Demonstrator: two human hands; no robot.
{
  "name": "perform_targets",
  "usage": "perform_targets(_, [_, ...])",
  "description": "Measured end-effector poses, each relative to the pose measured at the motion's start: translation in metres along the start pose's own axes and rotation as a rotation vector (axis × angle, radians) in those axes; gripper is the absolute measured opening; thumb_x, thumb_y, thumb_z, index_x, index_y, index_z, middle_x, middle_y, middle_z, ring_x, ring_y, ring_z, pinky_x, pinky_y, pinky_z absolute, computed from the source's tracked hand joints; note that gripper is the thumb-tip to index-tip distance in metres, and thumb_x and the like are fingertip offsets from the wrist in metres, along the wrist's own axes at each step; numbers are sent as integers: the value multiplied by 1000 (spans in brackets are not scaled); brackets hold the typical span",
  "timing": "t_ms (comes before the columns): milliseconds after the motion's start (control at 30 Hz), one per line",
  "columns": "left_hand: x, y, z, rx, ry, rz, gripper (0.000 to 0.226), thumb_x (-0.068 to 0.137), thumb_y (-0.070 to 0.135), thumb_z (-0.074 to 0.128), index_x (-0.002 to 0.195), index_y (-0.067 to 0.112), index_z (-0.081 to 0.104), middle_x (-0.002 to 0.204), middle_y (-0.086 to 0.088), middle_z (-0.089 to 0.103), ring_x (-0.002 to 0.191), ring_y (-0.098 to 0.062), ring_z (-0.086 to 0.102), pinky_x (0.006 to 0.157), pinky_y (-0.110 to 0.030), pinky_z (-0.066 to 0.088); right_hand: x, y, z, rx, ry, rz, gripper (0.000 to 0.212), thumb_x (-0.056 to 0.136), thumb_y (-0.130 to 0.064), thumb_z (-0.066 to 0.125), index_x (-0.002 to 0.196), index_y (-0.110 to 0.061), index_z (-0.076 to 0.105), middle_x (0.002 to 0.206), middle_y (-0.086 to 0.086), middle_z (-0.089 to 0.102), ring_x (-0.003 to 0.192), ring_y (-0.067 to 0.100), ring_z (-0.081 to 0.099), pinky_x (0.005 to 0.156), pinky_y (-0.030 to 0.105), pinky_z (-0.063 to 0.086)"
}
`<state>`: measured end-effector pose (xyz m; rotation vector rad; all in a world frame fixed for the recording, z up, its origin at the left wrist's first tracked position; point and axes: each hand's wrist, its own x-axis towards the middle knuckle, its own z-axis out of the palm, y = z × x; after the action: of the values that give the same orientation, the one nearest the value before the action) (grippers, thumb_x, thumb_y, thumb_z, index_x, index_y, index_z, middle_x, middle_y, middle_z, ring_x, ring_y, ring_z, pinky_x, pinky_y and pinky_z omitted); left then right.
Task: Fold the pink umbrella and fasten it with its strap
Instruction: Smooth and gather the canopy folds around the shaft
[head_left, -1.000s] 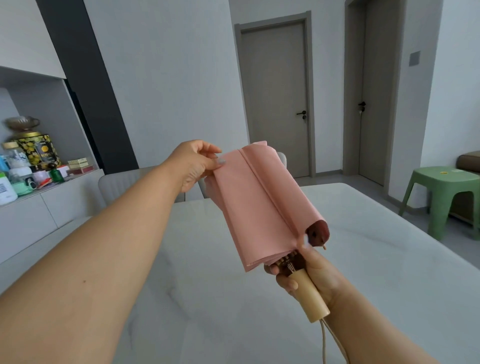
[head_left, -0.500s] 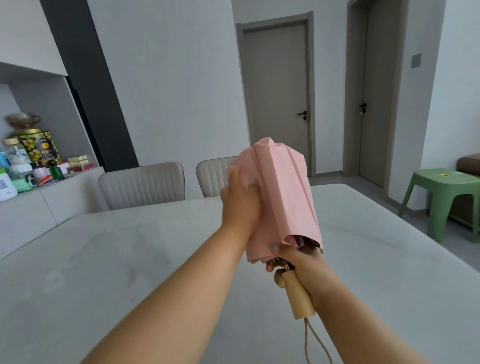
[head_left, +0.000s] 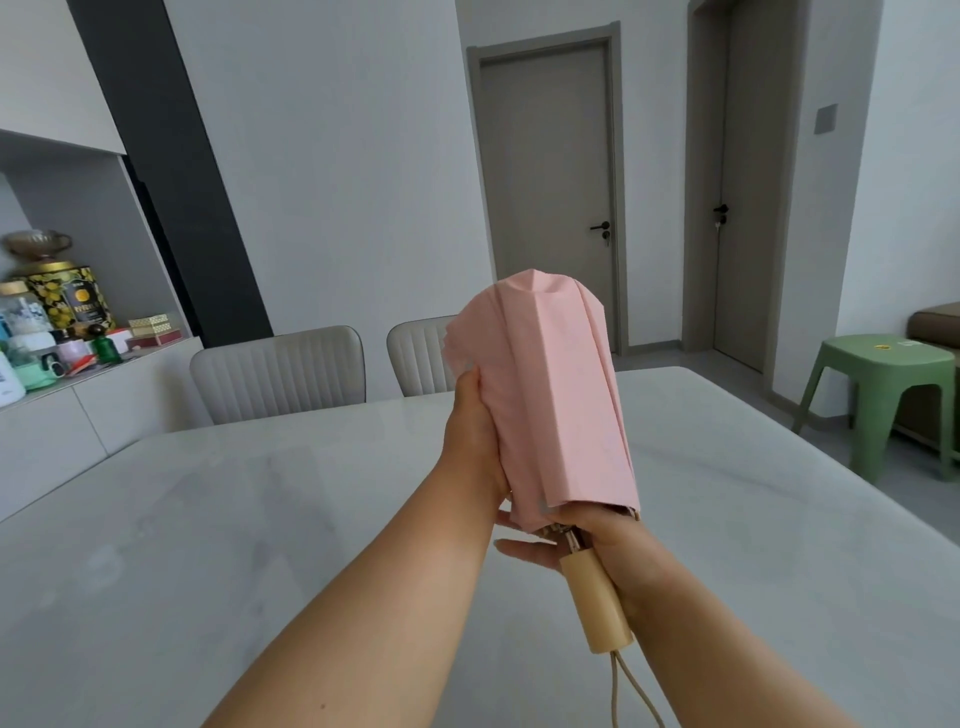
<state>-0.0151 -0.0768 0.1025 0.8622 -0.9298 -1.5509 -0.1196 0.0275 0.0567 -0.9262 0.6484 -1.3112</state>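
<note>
The pink umbrella (head_left: 561, 395) is collapsed and held upright above the table, its canopy gathered in loose folds around the shaft. My left hand (head_left: 475, 447) presses flat against the canopy's left side, wrapping the fabric. My right hand (head_left: 597, 540) grips the umbrella at the base of the canopy, just above the pale wooden handle (head_left: 597, 603). A beige wrist cord (head_left: 623, 691) hangs from the handle's end. The strap is hidden from view.
A white marble table (head_left: 260, 519) spreads below my arms. Two beige chairs (head_left: 280, 374) stand at its far edge. A sideboard with jars and boxes (head_left: 57, 322) is at the left. A green stool (head_left: 883, 400) stands at the right, near two grey doors.
My left hand let go of the spread fabric flap, then closed in on the canopy and slid down its left side. The canopy went from half-open folds to a gathered bundle.
</note>
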Motion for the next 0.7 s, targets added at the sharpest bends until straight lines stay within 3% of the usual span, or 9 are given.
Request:
perform_targets(100, [3,-1,-1,-17,47,-1,60,91,66,39,123,22,63,111,-9,73,105,-34,67,92,-52,53,-2,0,0,-67,-37,-3,31,60,-4,70,91,-2,73,106,27,70,96,39,70,69,43,60])
perform_targets(167, [3,1,-2,-11,41,2,58,93,64,39,123,21,63,110,-9,73,104,-32,67,86,-46,55,-4,-2,0,-146,-14,-23,21,57,-10,71,77,-10,77,93,23,73,85,37,67,52,31,51])
perform_targets(300, [-2,14,-4,90,93,31,39,95,49,47,110,17,64,103,-4,72,101,-24,66,90,-40,53,-2,-3,-5,-181,56,-10,23,62,-13,65,83,-7,71,76,17,69,56,27,53,46,26,40])
perform_targets(333, [-1,21,-4,167,180,102,29,93,40,50,97,15,62,90,-2,68,90,-23,63,84,-35,52,-1,-4,-6,-209,71,3,23,62,-13,64,83,-6,69,73,16,68,48,22,50,46,26,41])
perform_targets(400, [-2,44,-1,376,338,357,14,84,27,47,74,17,46,69,0,42,67,-18,42,62,-29,36,0,-5,-7,-257,93,31,18,62,-15,63,78,-9,68,70,14,68,42,17,47,46,25,40])
perform_targets(467, [-8,72,8,592,357,628,20,83,23,43,66,21,32,66,0,31,61,-17,29,58,-30,24,1,-5,-8,-273,99,51,15,62,-15,63,75,-11,68,69,12,68,41,17,47,47,25,40])
perform_targets(567, [-16,107,26,840,256,781,20,87,36,38,77,19,42,81,-3,41,76,-17,35,71,-32,29,2,-4,-8,-280,73,64,16,62,-15,63,76,-9,67,68,11,68,40,16,47,45,24,41])
perform_targets(700, [-20,123,37,1061,93,621,37,99,45,38,97,17,63,100,2,53,92,-16,46,83,-31,36,1,-4,-7,-273,22,54,20,61,-12,63,79,-6,66,66,11,67,38,15,48,43,22,41])
